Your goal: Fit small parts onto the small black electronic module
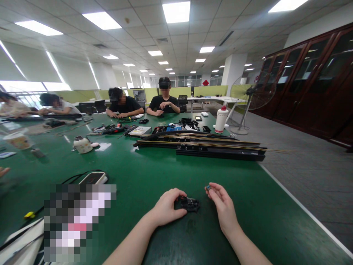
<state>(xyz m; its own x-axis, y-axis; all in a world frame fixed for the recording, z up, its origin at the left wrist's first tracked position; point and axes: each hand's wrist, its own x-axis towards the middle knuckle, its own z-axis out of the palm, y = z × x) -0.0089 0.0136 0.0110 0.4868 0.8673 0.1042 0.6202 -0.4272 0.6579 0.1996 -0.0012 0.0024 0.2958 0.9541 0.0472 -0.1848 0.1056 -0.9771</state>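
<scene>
On the green tabletop [132, 206] lies a small black plastic part [190, 204] with a metallic strip along its top. My left hand [168, 208] grips its left end between thumb and fingers. To the right, apart from that part, my right hand [223, 206] pinches a tiny blue-grey piece [207, 187] between thumb and fingertips. Its exact kind is too small to make out.
Long black rails [220, 151] with thin brass-coloured rods lie across the table ahead. A white bottle [221, 120] with a red cap stands behind them. At left are a pale jar [82, 144] and a white-edged device [93, 178]. Several people sit beyond.
</scene>
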